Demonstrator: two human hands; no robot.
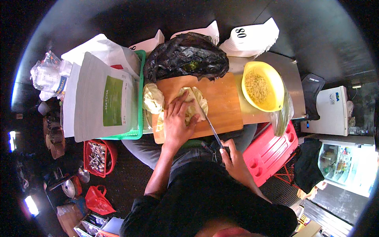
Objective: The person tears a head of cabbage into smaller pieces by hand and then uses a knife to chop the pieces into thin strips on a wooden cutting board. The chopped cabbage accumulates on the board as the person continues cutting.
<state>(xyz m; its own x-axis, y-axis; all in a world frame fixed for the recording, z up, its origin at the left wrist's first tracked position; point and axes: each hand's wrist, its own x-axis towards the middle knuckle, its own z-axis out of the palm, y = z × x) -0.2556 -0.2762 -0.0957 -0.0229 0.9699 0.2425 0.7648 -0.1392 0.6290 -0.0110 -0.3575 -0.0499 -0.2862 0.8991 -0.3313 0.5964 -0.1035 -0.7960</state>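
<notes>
My left hand (179,118) lies spread over a piece of cut cabbage (192,103), pressing it onto a wooden cutting board (223,100). In my right hand (232,155) is the handle of a kitchen knife (213,130). Its blade slants up and left, and the tip end is against the right side of the cabbage. Pale cabbage leaves (203,102) lie just right of the blade. Another chunk of cabbage (153,98) rests at the board's left edge, close to my left hand. My left palm and fingers hide part of the cut piece.
Right of the board stands a yellow bowl (277,86) with shredded pale food, beside a plastic bag of green vegetables (282,120). A crumpled black plastic bag (189,56) lies behind the board. At left, a green tray (141,118) holds large pouches (91,97). A red cooler (271,154) stands below right.
</notes>
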